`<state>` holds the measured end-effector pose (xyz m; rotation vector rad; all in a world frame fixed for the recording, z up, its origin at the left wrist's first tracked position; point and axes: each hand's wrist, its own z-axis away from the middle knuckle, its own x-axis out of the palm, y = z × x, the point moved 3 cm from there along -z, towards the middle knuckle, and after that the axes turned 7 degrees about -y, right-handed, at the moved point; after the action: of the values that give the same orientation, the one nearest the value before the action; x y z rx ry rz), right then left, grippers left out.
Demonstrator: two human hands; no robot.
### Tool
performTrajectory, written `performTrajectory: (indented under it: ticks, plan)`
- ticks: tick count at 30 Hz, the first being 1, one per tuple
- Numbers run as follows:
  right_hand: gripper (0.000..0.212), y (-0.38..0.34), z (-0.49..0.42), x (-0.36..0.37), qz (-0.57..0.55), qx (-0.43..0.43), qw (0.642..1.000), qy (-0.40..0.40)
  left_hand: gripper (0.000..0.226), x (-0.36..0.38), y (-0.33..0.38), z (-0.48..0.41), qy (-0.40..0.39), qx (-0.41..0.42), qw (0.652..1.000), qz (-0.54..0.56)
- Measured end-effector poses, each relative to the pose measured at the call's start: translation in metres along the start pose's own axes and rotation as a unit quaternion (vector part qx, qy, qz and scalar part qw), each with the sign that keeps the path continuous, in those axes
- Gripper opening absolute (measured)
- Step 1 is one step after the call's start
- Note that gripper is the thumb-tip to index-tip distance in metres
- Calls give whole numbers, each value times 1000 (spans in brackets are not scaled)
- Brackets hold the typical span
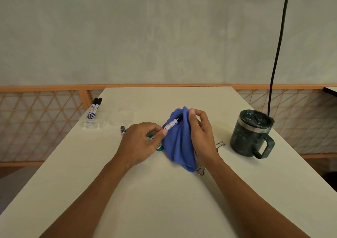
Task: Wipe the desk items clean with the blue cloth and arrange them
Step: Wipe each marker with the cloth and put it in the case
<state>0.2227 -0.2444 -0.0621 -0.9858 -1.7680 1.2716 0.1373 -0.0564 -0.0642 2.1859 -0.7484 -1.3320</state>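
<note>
Marker (170, 125): pinched near its rear end between the thumb and curled fingers of the left hand (140, 142); the black cap end is tucked into the blue cloth (179, 142).
Blue cloth: bunched at mid-desk and held up by the right hand (200, 133); its top fold is pinched between thumb and forefinger, the other fingers are loosely curled; the lower end is let down onto the desk (164, 201).
Left hand: closed round the marker, knuckles up, at nine o'clock of the blue cloth.
Teal item (160, 148): mostly hidden under the left hand and the cloth's edge; what it is cannot be told.
Binder clips: a first binder clip (220, 144) is seen at three o'clock, just beside the right wrist; a second binder clip (200, 170) at five o'clock is partly covered by cloth and forearm.
Loose marker (123, 129): laid at nine o'clock, its near part blocked by the left hand.
Clear tray (120, 117): set at ten o'clock by the desk's left edge; two markers (94, 110) are laid side by side in its left part.
Mug (251, 133): dark green, lidded, stood upright at three o'clock, well apart from the cloth.
Cable (277, 55): black, hung down behind the mug.
</note>
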Motion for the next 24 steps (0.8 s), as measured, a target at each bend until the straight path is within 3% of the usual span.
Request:
performTrajectory:
  ticks: [3, 7, 14, 19, 24]
  plan:
    - [29, 2, 1, 3, 37, -24, 999, -24, 31, -1, 0, 1, 9, 25, 998, -54]
    - [30, 1, -4, -2, 22, -21, 999, 27, 25, 2, 1, 1, -18, 46, 993, -104]
    - [27, 1, -13, -12, 41, 12, 993, 110, 26, 5, 9, 1, -56, -34, 997, 52]
    - [30, -3, -7, -12, -53, 35, 997, 42, 35, -1, 13, 0, -45, -79, 987, 134]
    - [21, 0, -4, -3, -57, 13, 998, -27, 30, 2, 14, 1, -72, -79, 984, 143]
